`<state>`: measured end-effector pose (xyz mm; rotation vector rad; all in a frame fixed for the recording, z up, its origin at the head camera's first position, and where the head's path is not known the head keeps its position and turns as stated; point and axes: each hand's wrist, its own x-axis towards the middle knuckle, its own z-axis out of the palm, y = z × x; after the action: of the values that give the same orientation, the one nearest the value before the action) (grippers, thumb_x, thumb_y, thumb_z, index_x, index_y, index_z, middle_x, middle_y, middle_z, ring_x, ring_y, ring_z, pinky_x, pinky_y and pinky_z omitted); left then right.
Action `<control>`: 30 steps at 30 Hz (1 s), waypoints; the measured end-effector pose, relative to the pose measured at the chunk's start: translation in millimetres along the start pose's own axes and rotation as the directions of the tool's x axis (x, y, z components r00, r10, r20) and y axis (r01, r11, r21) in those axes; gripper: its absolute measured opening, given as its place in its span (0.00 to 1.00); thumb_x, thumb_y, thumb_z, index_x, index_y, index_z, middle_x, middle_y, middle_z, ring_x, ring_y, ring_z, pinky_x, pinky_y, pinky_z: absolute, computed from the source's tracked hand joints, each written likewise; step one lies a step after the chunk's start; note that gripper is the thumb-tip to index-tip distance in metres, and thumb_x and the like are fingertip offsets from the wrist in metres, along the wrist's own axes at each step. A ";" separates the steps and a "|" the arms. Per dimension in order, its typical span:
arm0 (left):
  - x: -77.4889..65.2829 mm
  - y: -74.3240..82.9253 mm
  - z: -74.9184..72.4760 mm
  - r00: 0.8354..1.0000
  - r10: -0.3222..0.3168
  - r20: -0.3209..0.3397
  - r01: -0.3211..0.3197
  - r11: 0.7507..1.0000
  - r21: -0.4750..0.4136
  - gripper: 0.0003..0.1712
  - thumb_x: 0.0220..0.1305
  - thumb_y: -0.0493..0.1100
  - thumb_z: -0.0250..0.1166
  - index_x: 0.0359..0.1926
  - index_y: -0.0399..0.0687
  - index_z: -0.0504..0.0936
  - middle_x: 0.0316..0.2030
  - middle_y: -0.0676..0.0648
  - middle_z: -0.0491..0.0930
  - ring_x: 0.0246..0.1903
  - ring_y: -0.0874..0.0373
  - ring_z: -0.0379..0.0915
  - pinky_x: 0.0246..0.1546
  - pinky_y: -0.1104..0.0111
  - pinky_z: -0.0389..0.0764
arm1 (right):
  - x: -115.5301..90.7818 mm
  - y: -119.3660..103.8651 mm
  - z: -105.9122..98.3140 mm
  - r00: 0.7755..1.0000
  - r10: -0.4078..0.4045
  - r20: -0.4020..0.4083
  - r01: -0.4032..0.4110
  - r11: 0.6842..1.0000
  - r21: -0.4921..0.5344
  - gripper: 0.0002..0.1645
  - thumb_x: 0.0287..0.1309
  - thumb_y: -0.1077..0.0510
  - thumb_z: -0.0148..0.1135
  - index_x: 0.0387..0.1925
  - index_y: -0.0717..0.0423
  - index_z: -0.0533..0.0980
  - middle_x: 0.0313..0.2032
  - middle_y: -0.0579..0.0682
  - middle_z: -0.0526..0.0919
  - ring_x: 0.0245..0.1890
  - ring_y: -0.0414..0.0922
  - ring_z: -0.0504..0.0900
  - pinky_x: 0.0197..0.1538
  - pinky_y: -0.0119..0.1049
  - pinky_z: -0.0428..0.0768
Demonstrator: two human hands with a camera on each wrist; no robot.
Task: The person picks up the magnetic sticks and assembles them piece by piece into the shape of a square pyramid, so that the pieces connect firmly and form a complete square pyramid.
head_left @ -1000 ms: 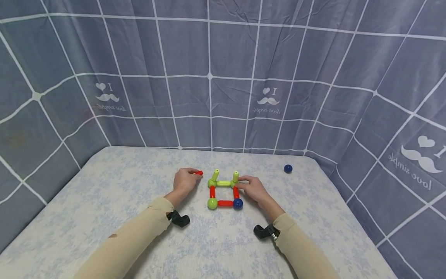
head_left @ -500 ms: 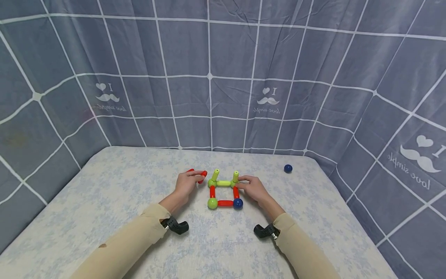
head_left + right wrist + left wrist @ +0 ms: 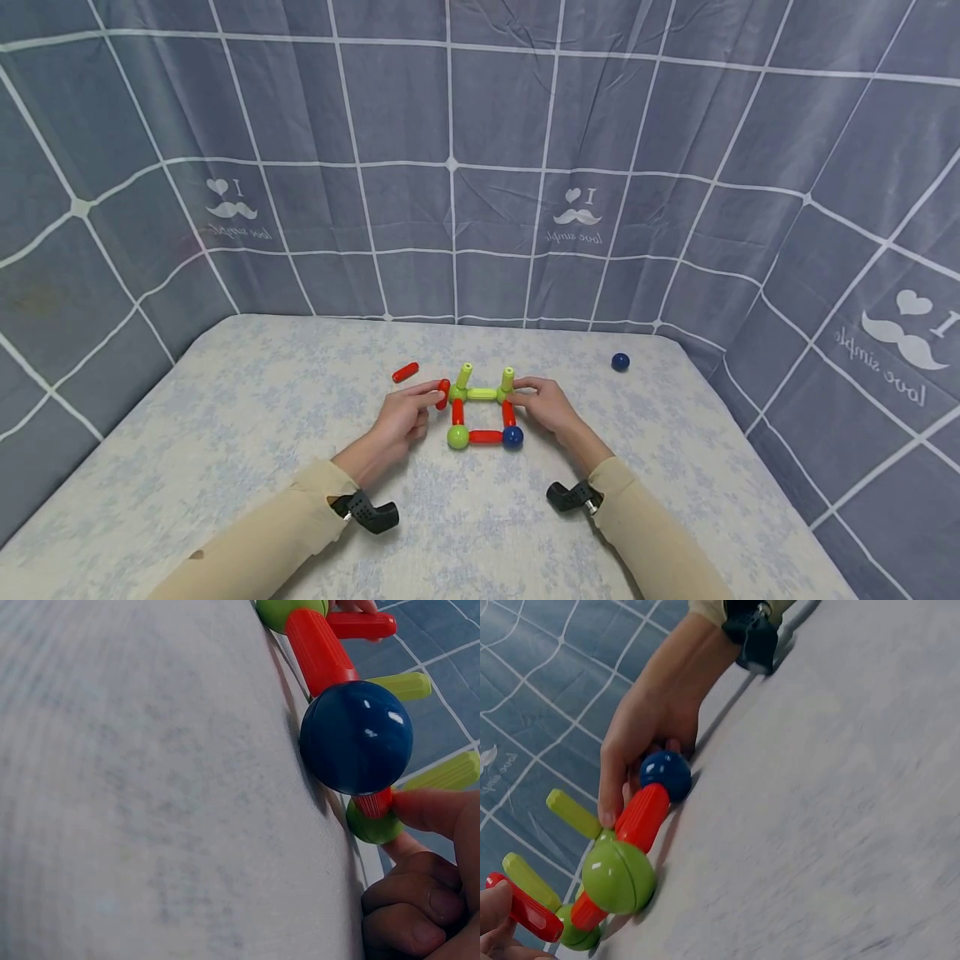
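A square of magnetic rods and balls lies on the table between my hands. Its front corners are a green ball (image 3: 458, 437) and a blue ball (image 3: 513, 437), joined by a red rod (image 3: 486, 437). Two light-green rods (image 3: 465, 374) stand up from the back corner balls. My left hand (image 3: 396, 421) pinches a loose red rod (image 3: 529, 909), tilted upright, close beside the back-left green ball (image 3: 577, 928). The thumb and index finger of my right hand (image 3: 551, 408) pinch the back-right green ball (image 3: 373, 825), where a red side rod meets it.
Another red rod (image 3: 406, 372) lies on the table (image 3: 480, 525) behind my left hand. A blue ball (image 3: 620, 362) sits far back on the right. A grey-blue gridded curtain (image 3: 487, 208) hangs around the table's back and sides.
My left hand has brought a red rod right and toward me, turning it upright beside the back-left ball. The other red rod, previously mostly covered, now shows. My right hand stays put.
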<state>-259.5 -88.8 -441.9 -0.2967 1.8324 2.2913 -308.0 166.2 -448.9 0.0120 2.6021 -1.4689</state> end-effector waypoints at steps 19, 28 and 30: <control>-28.6 -8.2 16.0 0.987 -0.041 0.154 0.045 0.999 -0.024 0.28 0.68 0.39 0.65 0.68 0.42 0.75 0.17 0.57 0.60 0.13 0.64 0.46 0.16 0.73 0.52 | 3.0 3.3 1.0 1.000 -0.014 -0.005 0.014 1.000 0.008 0.23 0.60 0.50 0.69 0.56 0.52 0.82 0.21 0.46 0.66 0.17 0.42 0.61 0.25 0.34 0.62; -29.9 -10.0 14.0 0.993 0.012 0.117 -0.030 0.988 0.153 0.26 0.63 0.38 0.69 0.62 0.43 0.80 0.17 0.56 0.60 0.13 0.63 0.48 0.16 0.72 0.53 | 2.0 2.1 0.8 1.000 -0.012 0.006 0.012 1.000 0.006 0.24 0.60 0.50 0.69 0.58 0.51 0.81 0.29 0.49 0.73 0.18 0.41 0.62 0.25 0.34 0.63; -29.7 -11.6 15.1 0.995 0.050 0.088 -0.073 0.957 0.279 0.23 0.59 0.40 0.72 0.57 0.43 0.84 0.18 0.55 0.62 0.14 0.62 0.51 0.17 0.71 0.55 | 1.3 2.1 0.9 1.000 -0.019 0.012 0.019 1.000 0.008 0.26 0.61 0.50 0.68 0.60 0.50 0.80 0.38 0.51 0.77 0.19 0.42 0.63 0.27 0.35 0.64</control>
<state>-228.4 -72.3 -441.4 -0.1028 2.1183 2.0083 -309.1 166.5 -451.4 -0.0203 2.5938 -1.4808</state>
